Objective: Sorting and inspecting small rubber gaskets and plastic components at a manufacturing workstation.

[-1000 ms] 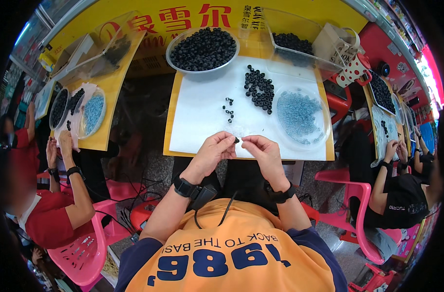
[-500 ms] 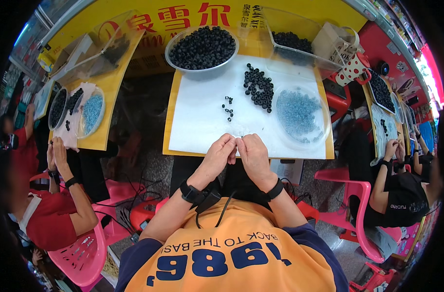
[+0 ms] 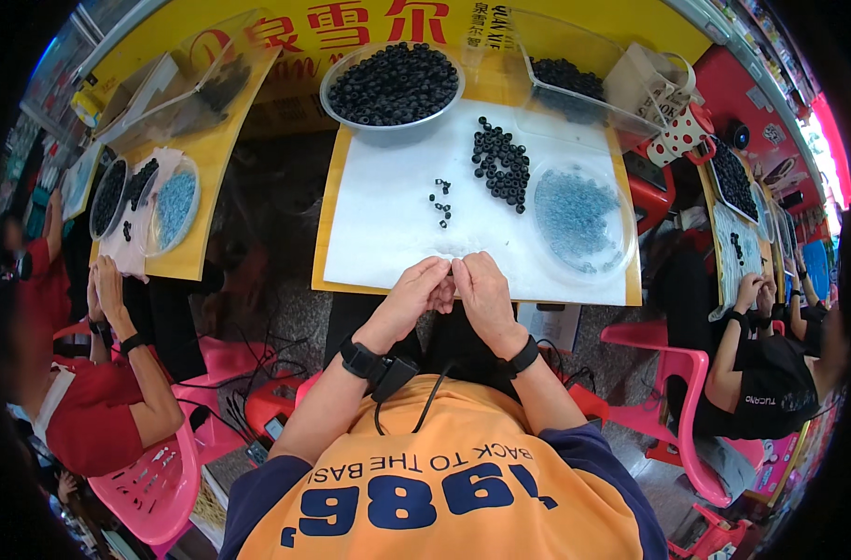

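My left hand (image 3: 414, 294) and my right hand (image 3: 483, 291) meet at the near edge of a white sheet (image 3: 379, 215). Thumbs and fingers of both are pinched together at the tips; whatever they hold is too small or hidden to make out. Ahead of them lies a short scatter of small black parts (image 3: 442, 210). Beyond and to the right is a loose pile of black ring-like beads (image 3: 500, 166). A shallow clear round tray (image 3: 621, 266) of tiny light-blue pieces (image 3: 575, 219) stands right of my hands.
A round tub (image 3: 388, 126) heaped with black beads stands at the back. Behind on the right is a clear bin (image 3: 584, 107) with more, beside a polka-dot mug (image 3: 679, 135). People at neighbouring tables sit left (image 3: 108, 411) and right (image 3: 766, 373) on pink chairs.
My hands stay pinched together at the sheet's edge, with only a slight shift of the fingers. The view has moved a little; the beads and trays lie as before.
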Tool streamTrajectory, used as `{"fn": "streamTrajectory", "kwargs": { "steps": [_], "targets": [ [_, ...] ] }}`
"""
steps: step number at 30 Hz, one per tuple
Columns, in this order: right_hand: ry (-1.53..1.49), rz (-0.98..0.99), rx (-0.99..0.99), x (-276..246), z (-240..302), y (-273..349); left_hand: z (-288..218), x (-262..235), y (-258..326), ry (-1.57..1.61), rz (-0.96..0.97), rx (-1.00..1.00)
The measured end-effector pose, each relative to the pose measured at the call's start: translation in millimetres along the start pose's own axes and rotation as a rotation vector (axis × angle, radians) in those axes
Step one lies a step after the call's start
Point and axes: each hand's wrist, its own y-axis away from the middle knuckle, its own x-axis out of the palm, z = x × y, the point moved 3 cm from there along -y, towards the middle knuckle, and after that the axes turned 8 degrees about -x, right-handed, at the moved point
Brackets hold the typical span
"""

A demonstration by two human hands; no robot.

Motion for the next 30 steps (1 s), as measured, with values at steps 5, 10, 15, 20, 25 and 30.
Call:
{"fn": "streamTrajectory", "kwargs": {
  "steps": [5,10,15,20,25,30],
  "targets": [
    [-0.008,0.01,-0.058,-2,9,-5,-8,1,3,-0.185,-0.043,0.083],
    [-0.1,-0.018,-0.042,-2,10,-4,-5,7,8,-0.201,-0.032,0.194],
    [-0.188,0.0,0.205,0,-12,5,-27,19,20,0.039,0.076,0.196],
    [-0.43,-0.071,0.469,-5,-36,0,-4,-9,-13,0.309,0.005,0.057],
    [0.007,-0.191,0.044,-46,-28,16,8,-34,-15,0.394,-0.06,0.126],
    [0.228,-0.28,0.082,-93,-45,36,8,-34,-15,0.363,-0.028,0.151]
  ]
}}
